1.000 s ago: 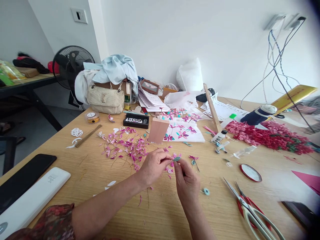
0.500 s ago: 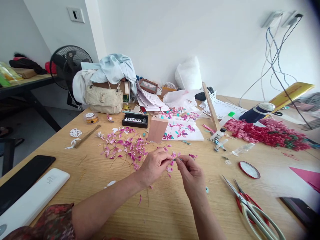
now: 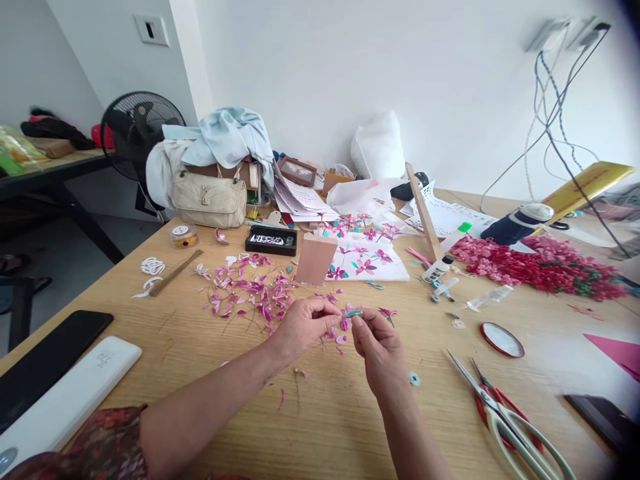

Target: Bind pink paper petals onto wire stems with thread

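Observation:
Both my hands meet over the middle of the wooden table [image 3: 350,427]. My left hand [image 3: 300,327] pinches a small pink paper flower piece [image 3: 344,323] between thumb and fingers. My right hand [image 3: 379,347] pinches a small teal paper leaf [image 3: 354,313] against that same piece. A scatter of pink paper petals [image 3: 250,293] lies just beyond my left hand. A finished pink flower on a stem [image 3: 386,312] lies right of my fingers. One small teal paper coil [image 3: 413,379] rests by my right wrist.
Scissors [image 3: 505,417] lie at the right front, near a red lid [image 3: 502,340] and glue bottle [image 3: 436,269]. A red flower heap [image 3: 535,267] fills the right back. A flower card [image 3: 367,261], wooden block [image 3: 315,258], black box [image 3: 273,240], handbag [image 3: 209,198], phone [image 3: 47,353] and white case [image 3: 70,393] also sit here.
My hands have stayed together and shifted slightly, the right one turning the teal leaf against the pink piece. The teal coil near my right wrist shows again.

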Available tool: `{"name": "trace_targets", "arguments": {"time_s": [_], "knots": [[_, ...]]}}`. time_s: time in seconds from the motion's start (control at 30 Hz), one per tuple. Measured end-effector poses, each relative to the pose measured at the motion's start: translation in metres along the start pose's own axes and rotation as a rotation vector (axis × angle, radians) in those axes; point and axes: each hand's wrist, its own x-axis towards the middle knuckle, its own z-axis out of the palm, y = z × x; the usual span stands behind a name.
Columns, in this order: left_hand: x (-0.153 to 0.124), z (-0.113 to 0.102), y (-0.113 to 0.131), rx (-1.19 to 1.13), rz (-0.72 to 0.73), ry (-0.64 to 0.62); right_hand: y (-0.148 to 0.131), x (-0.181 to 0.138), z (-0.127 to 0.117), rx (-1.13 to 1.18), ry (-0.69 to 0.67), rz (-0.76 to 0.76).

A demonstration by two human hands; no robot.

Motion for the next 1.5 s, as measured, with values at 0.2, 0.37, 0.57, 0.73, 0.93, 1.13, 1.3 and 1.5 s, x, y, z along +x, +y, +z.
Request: {"name": "trace_targets", "arguments": {"time_s": [0.2,0.37,0.57,0.73,0.93,1.13,1.3,1.5], "knots": [[0.001,-0.002,-0.003,0.158,0.14,0.101,0.003,-0.006,0.008,-0.415,0.003,-0.216],[0.003,-0.002,-0.008,0.282,0.24,0.155,0.003,-0.01,0.016,-0.828,0.016,-0.417],[0.006,-0.007,-0.013,0.511,0.401,0.13,-0.023,-0.013,0.015,-1.211,-0.162,-0.466],[0.003,-0.011,-0.008,0.592,0.524,-0.152,-0.059,0.017,-0.004,-1.13,-0.428,-0.379],[0.0,-0.011,-0.001,0.316,0.376,-0.024,-0.024,0.03,-0.012,-0.506,-0.464,-0.132],[0.002,-0.011,-0.005,0.571,0.514,0.079,-0.028,-0.012,0.007,-0.944,-0.322,-0.351],[-0.001,-0.009,0.0,0.621,0.594,-0.153,-0.066,0.016,-0.011,-1.025,-0.395,-0.41],[0.0,-0.01,0.001,0.426,0.5,0.044,-0.021,0.017,-0.011,-0.743,-0.302,-0.277]]}}
